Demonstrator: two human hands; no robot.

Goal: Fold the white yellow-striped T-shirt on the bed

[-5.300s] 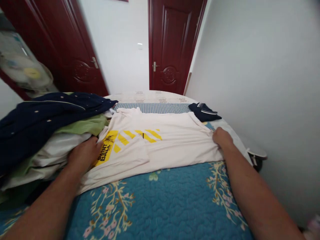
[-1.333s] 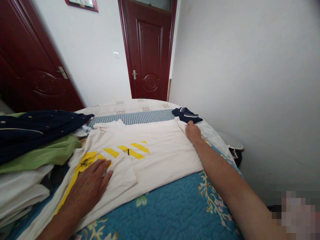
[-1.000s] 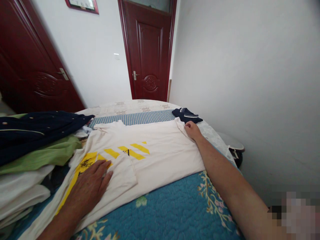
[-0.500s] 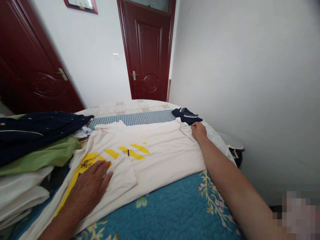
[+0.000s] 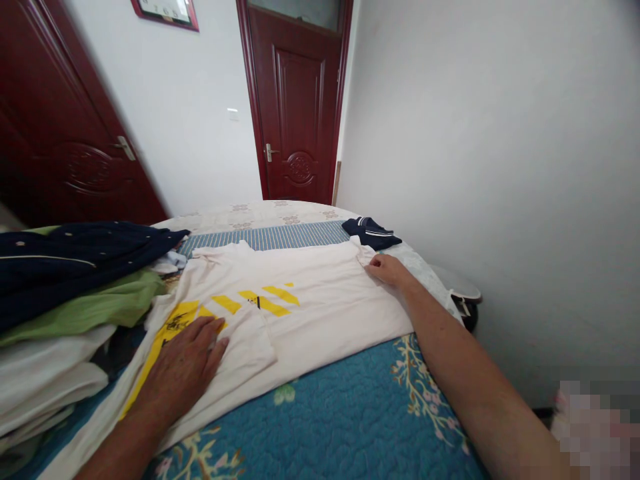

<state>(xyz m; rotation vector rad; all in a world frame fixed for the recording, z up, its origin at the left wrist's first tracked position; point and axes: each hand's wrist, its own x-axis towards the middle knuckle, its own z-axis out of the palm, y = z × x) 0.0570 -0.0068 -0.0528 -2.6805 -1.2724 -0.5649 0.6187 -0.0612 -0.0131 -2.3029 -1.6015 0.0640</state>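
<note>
Loosely extended left fingers (image 5: 200, 325), curled right (image 5: 376, 262), touch shirt (image 5: 330, 323).

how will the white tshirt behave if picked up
The white T-shirt will probably hang limp, judging by its soft creases. It seems light, lying thin and flat. The sleeve lying loosely across its front may flop about.

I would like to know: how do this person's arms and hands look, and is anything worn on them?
The left grip and the right grip are bare human hands; no glove or ring shows. The left forearm and right forearm are also uncovered: no sleeve, watch or bracelet shows on the visible parts.
</note>
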